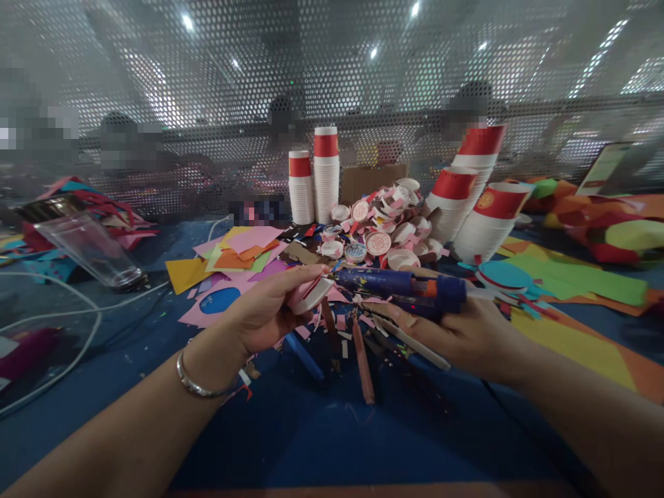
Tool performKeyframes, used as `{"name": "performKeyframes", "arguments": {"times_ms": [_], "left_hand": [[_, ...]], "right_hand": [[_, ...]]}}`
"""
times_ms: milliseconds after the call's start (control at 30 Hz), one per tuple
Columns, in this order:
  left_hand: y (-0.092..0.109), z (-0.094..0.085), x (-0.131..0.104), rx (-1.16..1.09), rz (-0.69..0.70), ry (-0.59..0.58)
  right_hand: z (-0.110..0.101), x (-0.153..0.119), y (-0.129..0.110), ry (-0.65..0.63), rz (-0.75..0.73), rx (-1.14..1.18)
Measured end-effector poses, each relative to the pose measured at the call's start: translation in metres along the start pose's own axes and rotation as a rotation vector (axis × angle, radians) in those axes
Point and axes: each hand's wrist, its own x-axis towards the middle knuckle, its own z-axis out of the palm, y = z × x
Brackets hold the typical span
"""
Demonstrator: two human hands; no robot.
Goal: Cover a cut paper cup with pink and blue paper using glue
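My left hand point(259, 304) pinches a small round white paper cup bottom point(311, 297) with pink on it between thumb and fingers. Wrapped around a blue hot glue gun point(378, 282), my right hand point(456, 339) points its nozzle left, right at the cup bottom's edge; whether they touch I cannot tell. A pale glue stick point(480, 294) sticks out of the gun's rear. Below both hands lie pink paper scraps point(341, 322), a reddish-brown stick-like piece point(363, 363) and a blue stick-like piece point(305, 356). Behind the gun rises a heap of similar cup bottoms point(377, 242).
Stacked red-and-white paper cups point(326, 173) stand at the back, and more cup stacks point(490, 221) lean at right. Coloured paper sheets point(249, 249) lie left, green paper point(575, 277) right. A clear bottle point(86, 242) and white cable point(96, 304) occupy the left. Perforated metal point(249, 83) closes the back.
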Motion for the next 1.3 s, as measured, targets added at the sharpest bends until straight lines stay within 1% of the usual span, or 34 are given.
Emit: {"name": "performKeyframes", "arguments": {"times_ms": [233, 400, 500, 633, 767, 967, 1133, 1200, 1300], "left_hand": [[0.0011, 0.003, 0.0, 0.019, -0.018, 0.03], [0.0009, 0.0032, -0.0006, 0.021, -0.029, 0.066], [0.0001, 0.0024, -0.0004, 0.024, -0.023, 0.049], [0.0001, 0.001, 0.0005, 0.043, -0.008, 0.02], [0.0002, 0.0, 0.0008, 0.082, 0.005, 0.015], [-0.0003, -0.0001, 0.0007, 0.084, 0.025, 0.004], [-0.0005, -0.0012, 0.0008, 0.103, 0.036, 0.016], [-0.001, -0.002, 0.0012, 0.119, 0.053, 0.027], [-0.0025, -0.0025, 0.0017, 0.156, 0.109, 0.025]], "right_hand": [[-0.0004, -0.0001, -0.0014, 0.014, -0.016, 0.038], [0.001, -0.0009, 0.0027, 0.029, -0.019, 0.022], [0.0017, -0.0015, 0.0047, 0.044, -0.034, 0.02], [0.0022, -0.0023, 0.0045, 0.044, -0.002, -0.009], [0.0023, -0.0024, 0.0032, 0.034, 0.01, 0.007], [0.0019, -0.0017, 0.0019, 0.028, 0.06, 0.047], [0.0028, -0.0021, 0.0026, 0.034, 0.036, 0.057], [0.0041, -0.0021, 0.0038, 0.039, 0.037, 0.046], [0.0069, -0.0022, 0.0062, 0.087, 0.028, 0.036]]}}
